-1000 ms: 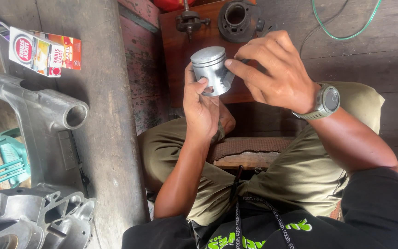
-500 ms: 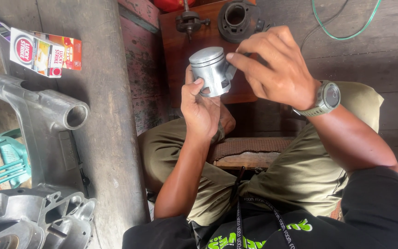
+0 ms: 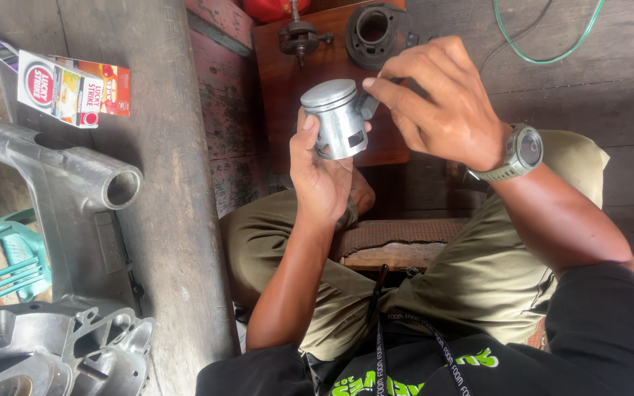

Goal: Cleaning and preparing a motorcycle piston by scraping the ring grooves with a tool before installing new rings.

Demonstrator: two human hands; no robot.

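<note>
Over wooden floor, piston [image 3: 337, 117] now lower, tilted.

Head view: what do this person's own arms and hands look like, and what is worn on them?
Both hands are bare, no gloves. The left hand and its forearm are uncovered up to a black sleeve at the frame's bottom. The right hand has a grey-green wristwatch with a round dark face on its wrist; a black sleeve covers the upper arm. No rings can be made out.
</note>
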